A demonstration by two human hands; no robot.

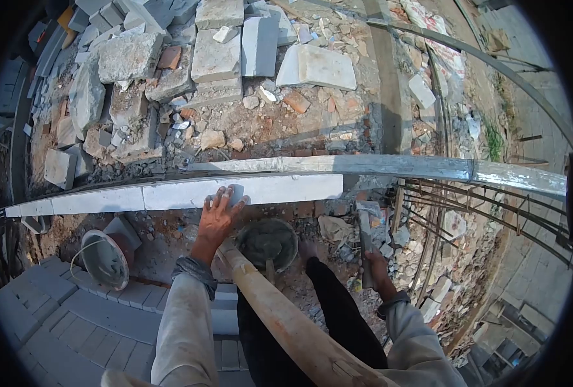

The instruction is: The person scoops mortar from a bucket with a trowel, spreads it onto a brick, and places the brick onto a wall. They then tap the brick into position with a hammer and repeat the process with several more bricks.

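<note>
My left hand (218, 216) rests on the top edge of a row of white blocks (293, 189), fingers spread and touching the block. On the right, my right hand (377, 269) is wrapped round a long, flat, grey tool (365, 242) that points away from me. Between my arms, close to the wall of blocks, stands a round dark bucket (293, 248) of grey mortar (264, 240), with a handle sticking up from it. A metal bar (364, 166) runs just behind the blocks.
A wooden pole (280, 316) slants across the foreground. A tilted bucket (106, 260) stands left, near stacked grey blocks (106, 322). Rubble and broken blocks (128, 57) lie beyond the wall. Rusty rebar (493, 209) juts in at right.
</note>
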